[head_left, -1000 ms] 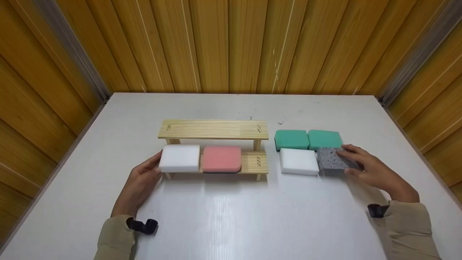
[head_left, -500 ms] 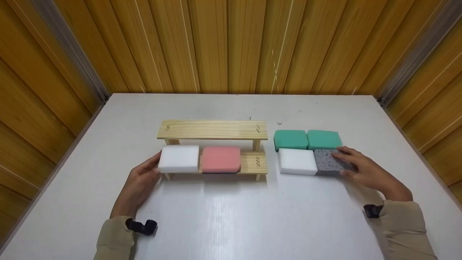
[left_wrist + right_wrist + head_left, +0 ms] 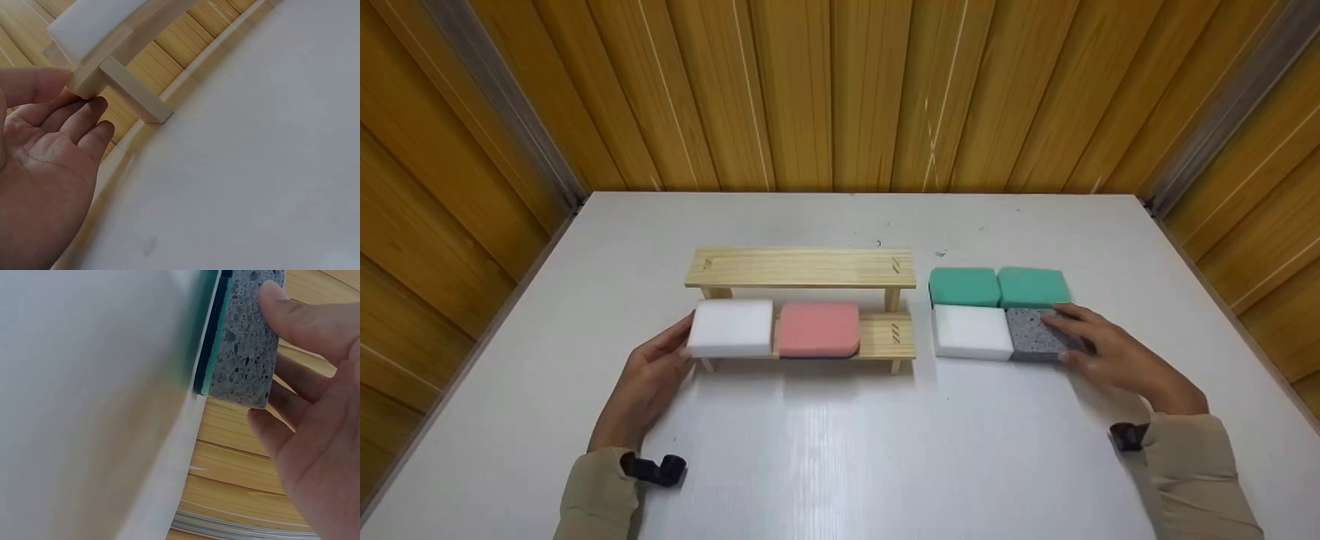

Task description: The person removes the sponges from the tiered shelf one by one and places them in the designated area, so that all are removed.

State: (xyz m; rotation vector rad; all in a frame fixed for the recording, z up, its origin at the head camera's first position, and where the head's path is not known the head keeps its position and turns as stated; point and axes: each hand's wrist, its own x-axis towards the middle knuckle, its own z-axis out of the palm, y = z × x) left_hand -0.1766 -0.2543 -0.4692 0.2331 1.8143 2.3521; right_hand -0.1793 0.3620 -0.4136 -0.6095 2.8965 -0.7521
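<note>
My left hand (image 3: 651, 375) holds the left end of the lower step of a wooden two-step stand (image 3: 887, 335), with thumb and fingertips at the board's end (image 3: 90, 79). On that step lie a white sponge (image 3: 731, 326) and, to its right, a pink sponge (image 3: 819, 328) with a dark underside. My right hand (image 3: 1117, 360) grips the right part of a grey speckled sponge (image 3: 1035, 330) on the table. In the right wrist view, the thumb presses one side of the grey sponge (image 3: 244, 354) and fingers bend behind it. Another white sponge (image 3: 971, 330) abuts its left side.
Behind the white and grey sponges sit two green sponges, a left one (image 3: 964, 286) and a right one (image 3: 1033, 286), side by side. The bare upper step (image 3: 802, 268) rises behind the lower one. Wood-patterned panels (image 3: 840, 97) enclose the white table (image 3: 840, 465).
My right hand has slid the grey sponge left against the white sponge, which has shifted slightly left too. The left hand and the wooden stand have stayed in place.
</note>
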